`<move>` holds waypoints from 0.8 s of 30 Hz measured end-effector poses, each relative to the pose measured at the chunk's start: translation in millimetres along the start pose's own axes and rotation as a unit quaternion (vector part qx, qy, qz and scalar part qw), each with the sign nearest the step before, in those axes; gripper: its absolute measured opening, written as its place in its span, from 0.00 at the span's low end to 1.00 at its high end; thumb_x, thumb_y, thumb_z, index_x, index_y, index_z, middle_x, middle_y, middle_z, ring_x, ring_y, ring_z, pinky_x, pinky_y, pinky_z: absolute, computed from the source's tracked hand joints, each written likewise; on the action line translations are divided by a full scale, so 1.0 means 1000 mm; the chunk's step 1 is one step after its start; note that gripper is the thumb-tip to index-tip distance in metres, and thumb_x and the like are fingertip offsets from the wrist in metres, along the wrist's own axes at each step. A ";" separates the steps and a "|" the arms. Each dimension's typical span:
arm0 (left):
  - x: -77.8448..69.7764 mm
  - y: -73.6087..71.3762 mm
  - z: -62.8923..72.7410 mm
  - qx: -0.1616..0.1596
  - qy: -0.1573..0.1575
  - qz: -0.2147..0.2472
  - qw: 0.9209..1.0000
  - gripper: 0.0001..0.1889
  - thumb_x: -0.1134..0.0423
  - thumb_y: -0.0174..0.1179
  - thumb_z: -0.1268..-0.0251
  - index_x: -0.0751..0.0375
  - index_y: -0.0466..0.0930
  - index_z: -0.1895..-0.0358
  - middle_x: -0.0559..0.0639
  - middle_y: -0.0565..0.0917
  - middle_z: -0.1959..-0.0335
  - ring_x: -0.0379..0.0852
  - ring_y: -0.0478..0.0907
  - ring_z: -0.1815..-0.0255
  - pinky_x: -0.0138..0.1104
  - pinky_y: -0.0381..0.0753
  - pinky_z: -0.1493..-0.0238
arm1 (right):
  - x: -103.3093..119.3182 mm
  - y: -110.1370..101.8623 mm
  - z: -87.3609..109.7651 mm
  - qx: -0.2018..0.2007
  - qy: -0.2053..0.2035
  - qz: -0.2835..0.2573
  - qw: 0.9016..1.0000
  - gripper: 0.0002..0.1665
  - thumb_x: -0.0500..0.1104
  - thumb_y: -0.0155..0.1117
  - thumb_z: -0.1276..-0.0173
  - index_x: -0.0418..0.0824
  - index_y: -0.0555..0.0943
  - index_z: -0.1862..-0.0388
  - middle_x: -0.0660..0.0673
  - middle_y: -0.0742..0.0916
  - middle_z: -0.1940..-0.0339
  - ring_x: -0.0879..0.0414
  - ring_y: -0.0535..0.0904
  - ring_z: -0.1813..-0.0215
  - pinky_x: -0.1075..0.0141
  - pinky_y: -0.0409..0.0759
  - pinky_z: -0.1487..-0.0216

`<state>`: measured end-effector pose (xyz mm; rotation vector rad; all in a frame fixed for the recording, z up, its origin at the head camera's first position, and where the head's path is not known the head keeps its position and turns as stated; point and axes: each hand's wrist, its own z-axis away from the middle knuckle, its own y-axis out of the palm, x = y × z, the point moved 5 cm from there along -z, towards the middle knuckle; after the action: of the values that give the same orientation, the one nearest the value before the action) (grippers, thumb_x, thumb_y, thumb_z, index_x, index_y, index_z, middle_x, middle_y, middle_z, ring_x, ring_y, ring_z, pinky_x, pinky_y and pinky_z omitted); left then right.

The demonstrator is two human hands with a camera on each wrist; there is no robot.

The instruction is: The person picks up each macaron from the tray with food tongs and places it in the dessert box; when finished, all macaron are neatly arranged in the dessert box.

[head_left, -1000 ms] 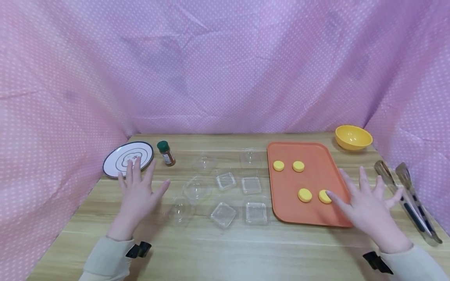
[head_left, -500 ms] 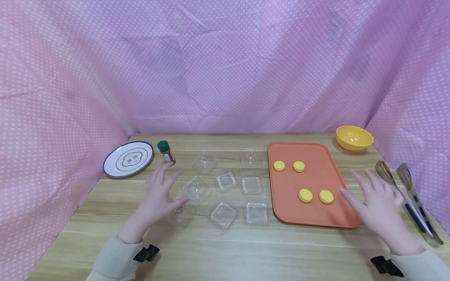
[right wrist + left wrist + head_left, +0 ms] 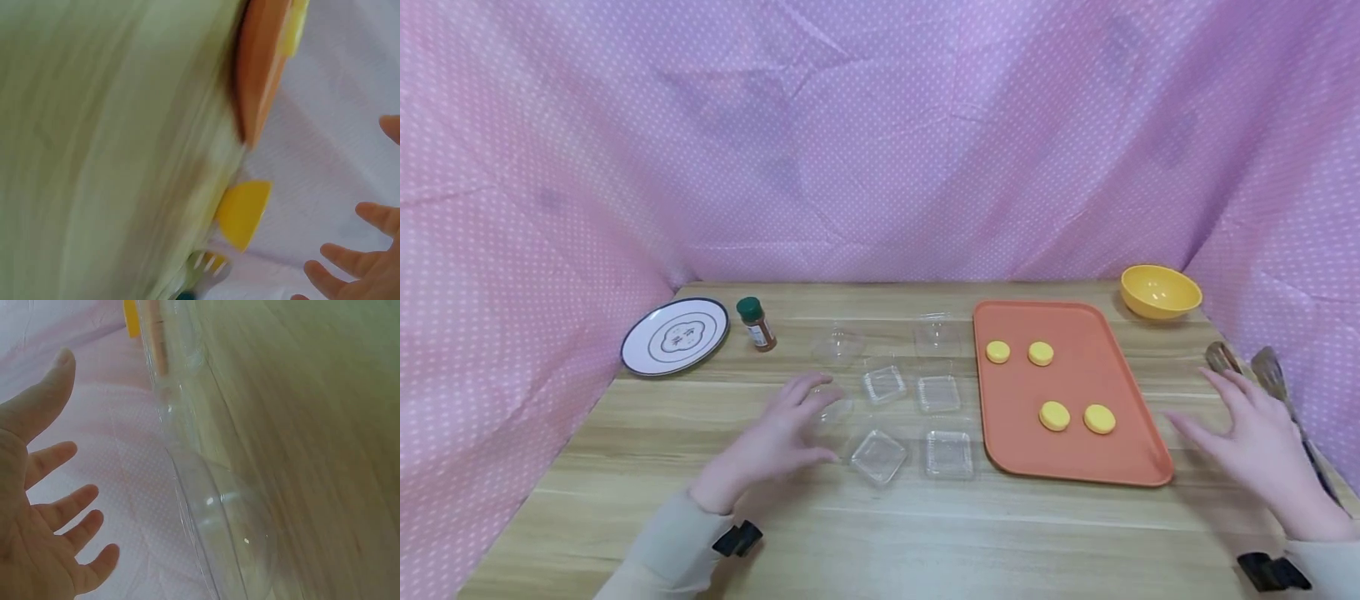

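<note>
Hovering near clear containers [image 3: 880, 457] with left grip [image 3: 771, 442] spread, empty. Hovering right of orange tray [image 3: 1078, 329] with right grip [image 3: 1258, 442] likewise.

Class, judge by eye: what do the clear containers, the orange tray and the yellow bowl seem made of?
Clear containers: thin, glossy plastic, probably; the table shows through and edges glint.
Orange tray: likely plastic, matte, evenly coloured.
Yellow bowl: smooth, shiny, with bright highlights inside; plastic or glazed ceramic.

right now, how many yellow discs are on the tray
4, all on the orange tray: two farther yellow discs side by side at its left, two nearer yellow discs side by side toward its middle-right. None looks hidden.
</note>
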<state>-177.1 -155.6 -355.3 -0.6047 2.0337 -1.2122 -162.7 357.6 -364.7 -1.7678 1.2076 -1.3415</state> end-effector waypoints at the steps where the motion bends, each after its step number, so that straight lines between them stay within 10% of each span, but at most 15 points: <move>1: -0.001 0.001 -0.001 0.008 0.002 0.003 1.000 0.41 0.53 0.77 0.64 0.58 0.72 0.39 0.59 0.70 0.37 0.58 0.65 0.36 0.54 0.68 0.37 | -0.006 0.000 -0.001 0.002 0.002 0.000 1.000 0.46 0.55 0.62 0.37 0.29 0.59 0.31 0.18 0.62 0.36 0.17 0.53 0.39 0.25 0.48 0.44; 24: -0.014 0.034 -0.015 0.178 -0.015 0.006 0.984 0.45 0.45 0.73 0.59 0.57 0.67 0.34 0.59 0.67 0.33 0.59 0.60 0.31 0.56 0.60 0.32 | -0.101 0.001 -0.003 0.076 0.112 0.083 0.987 0.66 0.64 0.67 0.46 0.24 0.45 0.29 0.13 0.58 0.42 0.18 0.50 0.41 0.27 0.54 0.44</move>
<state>-180.3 -121.8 -375.8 -0.4310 1.7327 -1.5040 -173.3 449.3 -404.5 -1.4075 1.3038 -1.5184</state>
